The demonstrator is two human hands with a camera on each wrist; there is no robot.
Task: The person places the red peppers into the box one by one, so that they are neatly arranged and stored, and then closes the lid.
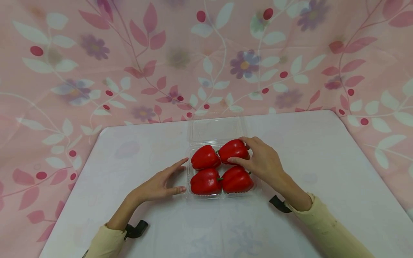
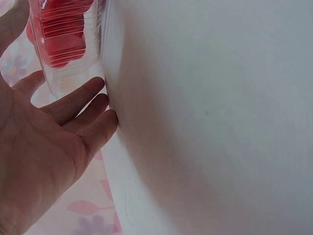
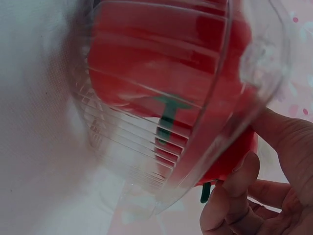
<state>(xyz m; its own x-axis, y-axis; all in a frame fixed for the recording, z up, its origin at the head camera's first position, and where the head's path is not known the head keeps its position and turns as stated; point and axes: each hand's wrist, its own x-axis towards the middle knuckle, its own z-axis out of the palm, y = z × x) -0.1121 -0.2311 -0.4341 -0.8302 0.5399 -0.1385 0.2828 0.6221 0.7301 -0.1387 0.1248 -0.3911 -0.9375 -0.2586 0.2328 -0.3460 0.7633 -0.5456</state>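
Observation:
Several red bell peppers lie in a clear plastic clamshell container [image 1: 210, 196], in two rows. My right hand [image 1: 262, 159] grips the far-right bell pepper [image 1: 233, 149], thumb on its near side and fingers over its far side. Through the container's wall [image 3: 129, 169], the right wrist view shows a green-stemmed pepper [image 3: 161, 54] close by; the held pepper [image 3: 230, 156] is partly hidden. At the container's left side, my left hand [image 1: 158, 184] has its fingers and thumb extended and spread. In the left wrist view, its fingertips [image 2: 100, 83] are beside the clear wall [image 2: 73, 78].
The container's clear lid [image 1: 217, 130] lies folded back on the far side. Beneath everything is a white-covered table [image 1: 145, 143], with a pink floral cloth [image 1: 180, 57] hanging behind it. A black wrist mount [image 1: 137, 229] sticks out from the left sleeve.

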